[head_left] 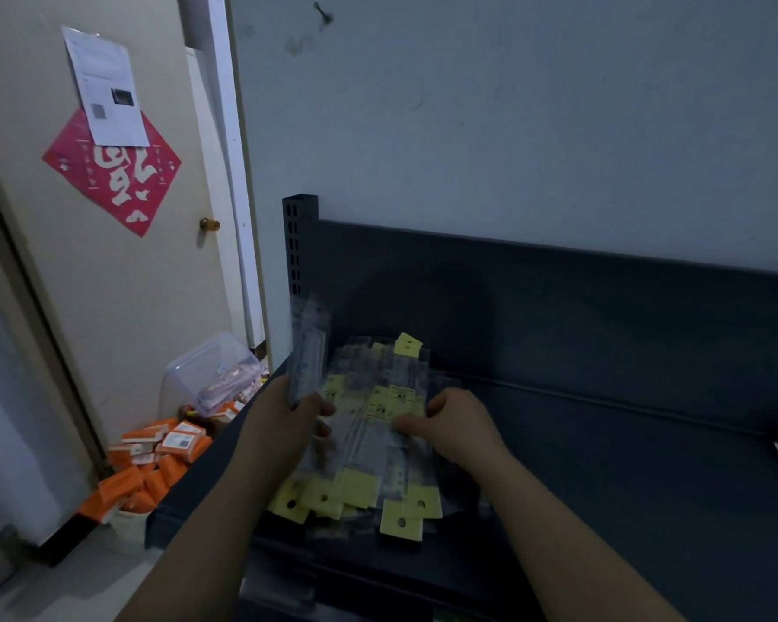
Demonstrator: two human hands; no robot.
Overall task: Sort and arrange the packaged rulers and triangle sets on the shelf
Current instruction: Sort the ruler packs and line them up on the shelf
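Packaged rulers [373, 446]: loose fanned pile, left end of shelf [625, 464]; long axes front-to-back, yellow header cards [400, 523] mostly frontward. Left hand [284, 415]: gripping single packet [307, 352] upright, beside pile. Right hand [459, 426]: curled, pinching top packets; nearer for next pick.

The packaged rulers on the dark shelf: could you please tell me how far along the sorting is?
Early, it seems. Done: no tidy row shows yet. In hand: the left hand holds a clear-sleeved ruler packet upright, while the right hand grips into the jumbled pile of yellow-carded packets. Left: that pile on the dark metal shelf needs arranging.
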